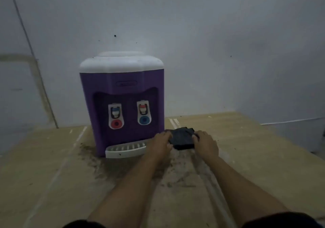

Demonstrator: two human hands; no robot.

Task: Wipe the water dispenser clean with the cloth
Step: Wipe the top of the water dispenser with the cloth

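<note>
cloth point(182, 138): dark, folded, soft-looking, lying flat on the counter point(246, 148) right of centre frame, long side running left-right

hands: left hand point(161, 143) grips the cloth's left edge, right hand point(204, 142) grips its right edge, both equally close

dispenser point(121, 103): purple boxy plastic with a white top, just up-left of the cloth, so the left hand is nearer to it

drip tray point(125, 149): white, slotted, partly behind the left hand

counter: pale wood, gritty dark smudges in front
</note>
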